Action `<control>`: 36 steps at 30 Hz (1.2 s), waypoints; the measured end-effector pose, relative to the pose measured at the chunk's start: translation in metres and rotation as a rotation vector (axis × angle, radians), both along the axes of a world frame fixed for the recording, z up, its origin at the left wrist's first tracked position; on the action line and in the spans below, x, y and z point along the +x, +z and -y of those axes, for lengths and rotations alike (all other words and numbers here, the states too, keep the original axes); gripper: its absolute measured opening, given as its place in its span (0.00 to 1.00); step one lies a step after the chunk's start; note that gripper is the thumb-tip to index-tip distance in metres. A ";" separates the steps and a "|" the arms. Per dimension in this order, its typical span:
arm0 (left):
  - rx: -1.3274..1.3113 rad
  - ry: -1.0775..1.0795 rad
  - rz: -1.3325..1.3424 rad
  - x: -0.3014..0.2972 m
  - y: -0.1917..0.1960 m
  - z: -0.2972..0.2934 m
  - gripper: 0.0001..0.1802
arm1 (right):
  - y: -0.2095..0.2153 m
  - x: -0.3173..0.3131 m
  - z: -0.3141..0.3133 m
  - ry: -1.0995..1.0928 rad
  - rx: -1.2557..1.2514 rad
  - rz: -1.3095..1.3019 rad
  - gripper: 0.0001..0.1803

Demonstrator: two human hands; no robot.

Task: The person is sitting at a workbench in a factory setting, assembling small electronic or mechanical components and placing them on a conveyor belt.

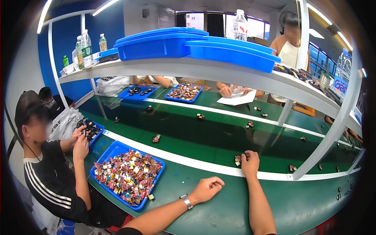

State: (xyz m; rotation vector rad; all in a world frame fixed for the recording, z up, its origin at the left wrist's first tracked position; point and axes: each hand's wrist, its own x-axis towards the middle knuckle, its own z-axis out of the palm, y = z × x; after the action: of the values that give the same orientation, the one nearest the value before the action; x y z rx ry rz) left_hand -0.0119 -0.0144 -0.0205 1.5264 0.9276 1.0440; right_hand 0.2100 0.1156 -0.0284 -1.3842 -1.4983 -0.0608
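On the far left of the upper white shelf (219, 74) stand clear plastic bottles with green labels (86, 49), and one more clear bottle (239, 25) rises behind the stacked shallow blue plastic trays (196, 45); at the far right hangs a blue sign with white letters (340, 87). On the near left of the green table (219, 211) sits a blue plastic tray heaped with small red, gold and white wrapped parts (128, 175); a second such tray (184, 92) lies on the far side beside a sheet of white paper (237, 98). The right hand (250, 161) reaches forward onto the dark green conveyor belt (188, 133), just past the belt's white edge strip (196, 162), and its fingers are pinched on a small dark component with red and white parts (237, 159). That piece is tiny and partly hidden by the fingers, so which way its long axis runs cannot be told. The left hand (205, 188), with a silver wristwatch (186, 201) on the wrist, rests on the table nearer in, its fingers curled loosely into a fist and holding nothing visible. Similar small pieces dot the belt farther off. At the left, a person in a black shirt with white stripes (51, 184) handles parts over another blue tray (93, 131).
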 end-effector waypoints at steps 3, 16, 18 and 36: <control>0.074 -0.109 -0.194 -0.001 0.017 0.005 0.06 | 0.017 -0.009 0.007 0.143 -0.161 -0.110 0.08; 0.330 -0.103 -0.259 0.008 0.003 0.002 0.13 | 0.055 -0.266 -0.050 0.695 -0.634 0.357 0.28; 0.573 -0.052 -0.347 0.009 -0.003 0.006 0.19 | 0.059 -0.302 -0.048 0.625 -0.637 0.323 0.31; -0.034 -0.115 0.022 -0.006 0.001 -0.012 0.11 | 0.120 -0.130 0.053 0.800 -0.267 -0.021 0.23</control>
State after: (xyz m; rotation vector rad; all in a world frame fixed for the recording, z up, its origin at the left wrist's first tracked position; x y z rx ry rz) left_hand -0.0183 -0.0023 -0.0194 1.5191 0.8287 0.9559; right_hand 0.0798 0.0628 0.0914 -0.8843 -1.9895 0.6687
